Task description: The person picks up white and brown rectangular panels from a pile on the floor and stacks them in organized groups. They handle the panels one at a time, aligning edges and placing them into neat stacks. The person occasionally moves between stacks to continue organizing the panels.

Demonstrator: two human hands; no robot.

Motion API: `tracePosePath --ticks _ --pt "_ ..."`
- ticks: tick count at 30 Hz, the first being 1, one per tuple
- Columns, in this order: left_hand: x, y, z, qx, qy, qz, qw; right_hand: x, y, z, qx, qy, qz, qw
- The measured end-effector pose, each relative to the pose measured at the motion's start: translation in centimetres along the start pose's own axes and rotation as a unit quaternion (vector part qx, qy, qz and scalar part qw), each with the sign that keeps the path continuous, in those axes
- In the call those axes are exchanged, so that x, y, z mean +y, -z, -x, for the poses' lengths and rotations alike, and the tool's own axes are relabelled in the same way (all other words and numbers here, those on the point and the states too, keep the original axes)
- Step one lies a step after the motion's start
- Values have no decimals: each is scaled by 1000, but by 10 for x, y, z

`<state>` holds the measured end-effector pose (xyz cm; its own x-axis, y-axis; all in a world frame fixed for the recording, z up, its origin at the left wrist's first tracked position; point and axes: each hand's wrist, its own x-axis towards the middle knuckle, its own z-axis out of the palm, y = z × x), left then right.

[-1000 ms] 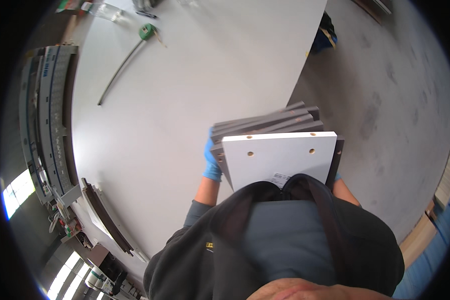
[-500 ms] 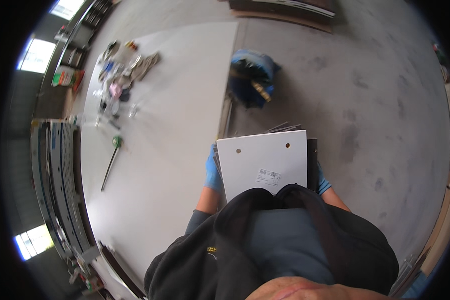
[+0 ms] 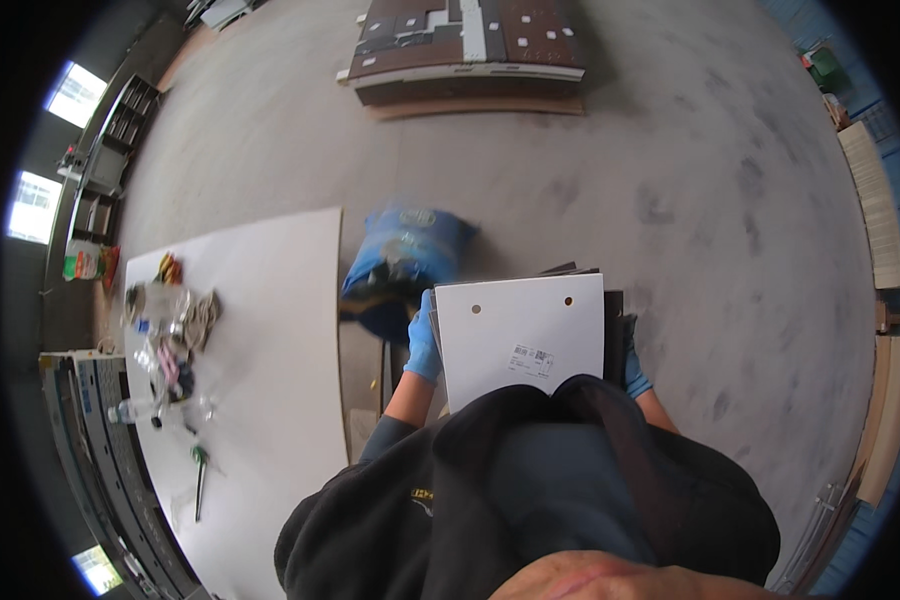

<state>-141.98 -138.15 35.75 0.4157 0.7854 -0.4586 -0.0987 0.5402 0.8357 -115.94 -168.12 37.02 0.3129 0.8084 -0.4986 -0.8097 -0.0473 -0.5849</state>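
The person's dark jacket (image 3: 370, 530) covers the lower edge of a stack of panels (image 3: 520, 335) held upright, or nearly so, in front of the chest. The left hand (image 3: 423, 345), in a blue glove, clasps the stack's left side; its fingers run along the edge and partly behind, so their full curl cannot be seen. The right hand (image 3: 634, 368), also gloved, holds the opposite side, against a dark board (image 3: 613, 335) that sticks out past the white front panel; most of its fingers are hidden, and how far they bend cannot be told. Between them the hands bear the whole stack. The front panel has two round holes near its top edge and a label (image 3: 533, 360) lower down; corners of dark boards show above it.

To the left lies a white table (image 3: 290, 350), its right edge near the left forearm. Just beyond the left hand, beside that edge, sits a blue bag (image 3: 410, 240). Small clutter (image 3: 175, 330) lies along the table's far left part. To the right and ahead, bare grey floor (image 3: 690, 230) opens widely, up to a low brown pile (image 3: 470, 50) well apart, ahead.
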Motion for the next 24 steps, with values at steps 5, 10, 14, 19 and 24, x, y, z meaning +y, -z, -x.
tracePosePath --ticks 5,10,14,19,24 --pt "32 -111 -130 7 11 -85 996 -101 26 -96 22 4 -32 999" --pt "49 -205 -267 -11 77 -39 996 -195 31 -181 161 44 36 985" --pt "69 -263 -372 -47 85 -15 995 -276 51 -282 155 5 15 988" --pt "108 -334 -478 -14 57 -74 996 -399 56 -416 128 -3 93 987" --pt "132 -392 -582 104 119 16 987 -494 40 -535 139 -46 138 980"
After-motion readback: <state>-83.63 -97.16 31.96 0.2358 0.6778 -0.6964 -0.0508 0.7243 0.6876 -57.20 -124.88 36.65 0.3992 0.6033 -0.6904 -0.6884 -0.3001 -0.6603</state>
